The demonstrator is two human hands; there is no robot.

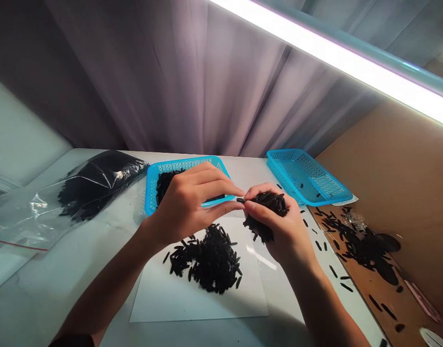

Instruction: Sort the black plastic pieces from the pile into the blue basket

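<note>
My left hand (192, 200) reaches across from the left, thumb and fingertips pinched on one end of a small black piece (240, 200). The thumb and forefinger of my right hand (282, 221) meet the piece's other end, while its palm and other fingers hold a clump of black pieces (270, 207). Below both hands, a heap of the same black pieces (216, 260) lies on a white sheet (203, 306). Behind my left hand, a blue basket (148, 188) holds more black pieces, partly hidden by the hand.
A clear bag (98, 185) of black material lies at the left. Another blue basket (330, 198) with a few pieces stands at the back right. Scattered black pieces (366, 246) cover part of a brown board (384, 332) on the right. A bright light bar (333, 53) hangs overhead.
</note>
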